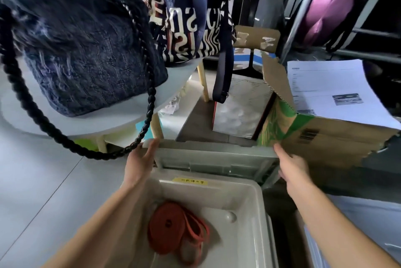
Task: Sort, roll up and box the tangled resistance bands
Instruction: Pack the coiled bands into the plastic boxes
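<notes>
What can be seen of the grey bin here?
The bin is pale grey plastic, rectangular with rounded corners, and open. Its lid stands raised at the far side, its ribbed underside facing the camera. A yellow label with small writing sits on the far rim. Rolled red bands lie on its floor. The left hand touches the lid's left corner, the right hand its right edge. A cardboard box stands just right of the lid.
</notes>
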Available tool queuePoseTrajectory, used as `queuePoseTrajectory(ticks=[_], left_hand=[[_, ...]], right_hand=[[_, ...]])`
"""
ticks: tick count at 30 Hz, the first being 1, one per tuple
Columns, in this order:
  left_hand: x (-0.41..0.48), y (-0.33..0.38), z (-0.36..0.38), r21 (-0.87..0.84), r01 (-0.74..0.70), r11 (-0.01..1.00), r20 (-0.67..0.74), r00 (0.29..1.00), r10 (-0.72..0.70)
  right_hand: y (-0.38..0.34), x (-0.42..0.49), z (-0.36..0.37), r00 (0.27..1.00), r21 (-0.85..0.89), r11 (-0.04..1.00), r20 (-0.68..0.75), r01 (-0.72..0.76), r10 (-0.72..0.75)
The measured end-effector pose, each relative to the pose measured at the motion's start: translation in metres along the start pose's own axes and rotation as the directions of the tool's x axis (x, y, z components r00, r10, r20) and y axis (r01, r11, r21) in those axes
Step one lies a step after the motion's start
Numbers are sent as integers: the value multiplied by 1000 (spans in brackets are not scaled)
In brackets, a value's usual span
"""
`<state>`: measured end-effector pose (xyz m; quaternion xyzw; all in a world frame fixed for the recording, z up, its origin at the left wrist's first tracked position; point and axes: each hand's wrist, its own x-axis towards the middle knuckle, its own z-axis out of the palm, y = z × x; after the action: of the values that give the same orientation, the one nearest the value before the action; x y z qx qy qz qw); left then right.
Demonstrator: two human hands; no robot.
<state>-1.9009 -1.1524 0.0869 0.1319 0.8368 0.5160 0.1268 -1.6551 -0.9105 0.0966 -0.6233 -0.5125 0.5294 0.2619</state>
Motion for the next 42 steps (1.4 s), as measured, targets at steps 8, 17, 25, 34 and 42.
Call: queuePoseTrajectory(ticks=[8,17,25,34,42], left_hand=[[-81,-3,-75,-228,-87,970,21,995,94],[-177,-51,-137,-183,20,983,142,990,7],[-217,-96,-142,-73,113,991,154,983,-100],[-243,-123,-153,-178,193,965,135,976,-170],[-254,-128,-133,-160,198,967,138,975,-177]], right_hand=[[47,-102,-40,992,113,989,71,98,-107],[116,-169,-80,887,-73,954,394,290,-240],[173,-197,-97,855,-236,916,488,323,-176],[197,-237,-112,870,-179,925,437,334,-229],[198,-213,-120,862,-91,959,466,270,-199]])
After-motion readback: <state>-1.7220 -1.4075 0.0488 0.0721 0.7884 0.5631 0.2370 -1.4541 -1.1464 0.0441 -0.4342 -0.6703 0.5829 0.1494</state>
